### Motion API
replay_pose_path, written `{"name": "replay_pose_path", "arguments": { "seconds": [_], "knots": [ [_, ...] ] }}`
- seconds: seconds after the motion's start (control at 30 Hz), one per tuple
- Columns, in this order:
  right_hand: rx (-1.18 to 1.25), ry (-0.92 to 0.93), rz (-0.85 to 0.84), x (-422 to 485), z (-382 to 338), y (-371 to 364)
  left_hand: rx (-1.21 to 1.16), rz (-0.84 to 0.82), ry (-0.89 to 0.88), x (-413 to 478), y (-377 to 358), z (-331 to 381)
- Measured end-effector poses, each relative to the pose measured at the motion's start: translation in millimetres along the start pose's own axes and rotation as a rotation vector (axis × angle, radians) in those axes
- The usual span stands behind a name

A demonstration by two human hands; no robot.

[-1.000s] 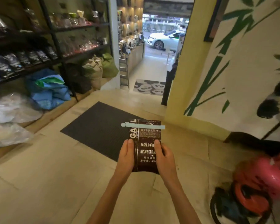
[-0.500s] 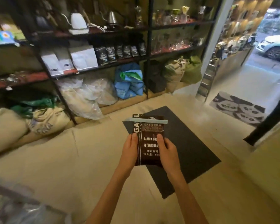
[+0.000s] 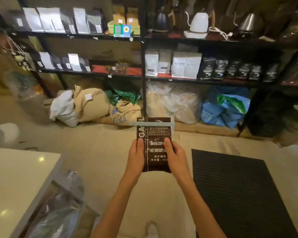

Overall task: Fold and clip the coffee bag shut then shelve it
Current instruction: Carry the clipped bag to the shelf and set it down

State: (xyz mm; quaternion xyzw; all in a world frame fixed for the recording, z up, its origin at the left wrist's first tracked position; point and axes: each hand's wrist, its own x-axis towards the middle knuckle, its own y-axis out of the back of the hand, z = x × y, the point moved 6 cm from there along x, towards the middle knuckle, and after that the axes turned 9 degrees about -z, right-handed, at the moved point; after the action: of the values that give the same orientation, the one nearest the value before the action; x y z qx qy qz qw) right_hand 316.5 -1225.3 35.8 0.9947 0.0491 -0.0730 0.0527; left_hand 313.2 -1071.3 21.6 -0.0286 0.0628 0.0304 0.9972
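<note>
I hold a dark brown coffee bag (image 3: 156, 134) upright in front of me, its white lettering facing me. A pale blue clip (image 3: 153, 124) runs across its folded top. My left hand (image 3: 136, 155) grips the bag's left edge and my right hand (image 3: 175, 154) grips its right edge, thumbs on the front. Ahead stands a black metal shelving unit (image 3: 143, 66). Its middle shelf carries white bags (image 3: 177, 65) and a row of dark coffee bags (image 3: 230, 69) to the right.
Sacks (image 3: 93, 103), clear plastic bags (image 3: 175, 102) and blue bags (image 3: 225, 107) fill the space under the lowest shelf. A white kettle (image 3: 199, 24) and other pots sit on the top shelf. A white counter (image 3: 15, 177) is at my lower left, a black floor mat (image 3: 239, 194) at my right.
My view has swung left from the doorway to face the shelves squarely, and the shelves are closer. Both hands keep the same grip on the clipped bag.
</note>
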Motion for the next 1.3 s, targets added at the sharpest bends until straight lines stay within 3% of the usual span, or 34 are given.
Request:
{"name": "replay_pose_path", "arguments": {
  "seconds": [0.67, 0.9, 1.1, 1.3],
  "knots": [
    [-0.053, 0.062, -0.564, 411, -73, -274, -0.084, 0.517, -0.020, 319, 269, 55],
    [-0.076, 0.068, -0.649, 528, -100, -360, -0.085, 0.642, 0.015, 417, 350, 74],
    [-0.108, -0.003, -0.705, 597, -95, -419, -0.119, 0.641, 0.040, 478, 406, 68],
    [-0.086, -0.025, -0.651, 673, -101, -480, -0.099, 0.562, 0.049, 561, 477, 74]
  ]
}}
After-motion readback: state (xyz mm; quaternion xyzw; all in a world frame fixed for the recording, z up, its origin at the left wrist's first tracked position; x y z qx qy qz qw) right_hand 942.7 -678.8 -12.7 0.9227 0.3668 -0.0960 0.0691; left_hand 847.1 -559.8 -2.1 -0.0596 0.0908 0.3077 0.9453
